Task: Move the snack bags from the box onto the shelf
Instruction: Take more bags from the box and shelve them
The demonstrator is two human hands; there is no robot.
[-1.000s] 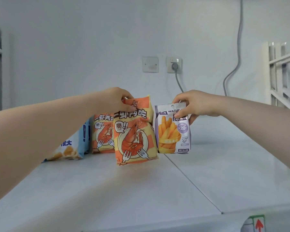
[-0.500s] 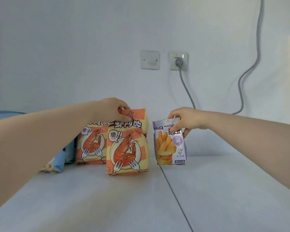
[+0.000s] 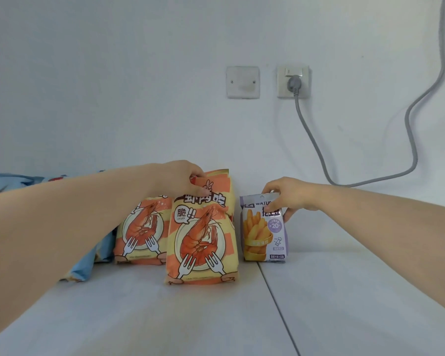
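An orange shrimp snack bag stands upright on the white shelf, and my left hand pinches its top edge. Behind it to the left stands a second orange shrimp bag against the wall. A small purple fries bag stands upright to the right, near the wall, with my right hand gripping its top right corner. A blue snack bag lies further left, mostly hidden by my left forearm. The box is out of view.
The white wall carries a blank plate and a socket with a grey cable drooping to the shelf behind the fries bag. A seam runs across the shelf. Blue fabric shows at far left.
Both bags have been pushed farther back toward the wall with the hands still on them. The view has tilted up and closer, so the shelf's front edge is out of frame.
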